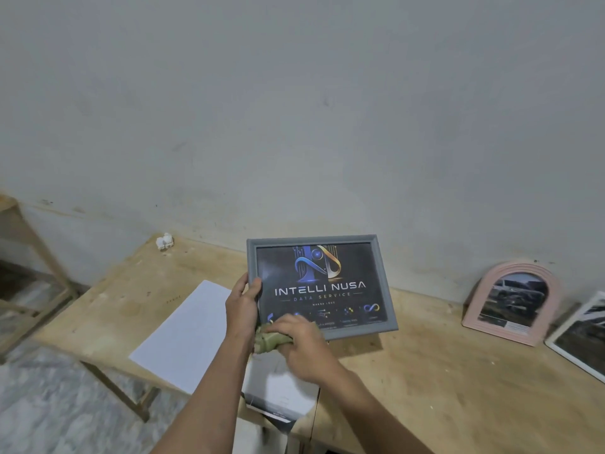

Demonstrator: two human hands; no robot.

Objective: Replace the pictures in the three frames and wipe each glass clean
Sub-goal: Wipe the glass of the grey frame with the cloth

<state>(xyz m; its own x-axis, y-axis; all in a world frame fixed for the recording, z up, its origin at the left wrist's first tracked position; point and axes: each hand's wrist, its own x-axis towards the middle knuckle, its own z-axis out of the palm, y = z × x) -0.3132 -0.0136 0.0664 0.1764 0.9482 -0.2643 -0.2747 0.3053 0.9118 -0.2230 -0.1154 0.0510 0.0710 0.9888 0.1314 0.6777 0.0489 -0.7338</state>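
Observation:
A grey picture frame with a dark "INTELLI NUSA" poster behind its glass is held tilted up above the wooden table. My left hand grips the frame's left edge, thumb on the front. My right hand holds a crumpled olive-green cloth against the lower left corner of the glass. A pink arched frame with a car photo leans on the wall at the right. A white frame lies at the far right edge, partly cut off.
A white sheet of paper lies on the table's left part. More sheets or prints sit at the near edge under my arms. A small white object rests by the wall. A wooden stand is at the left.

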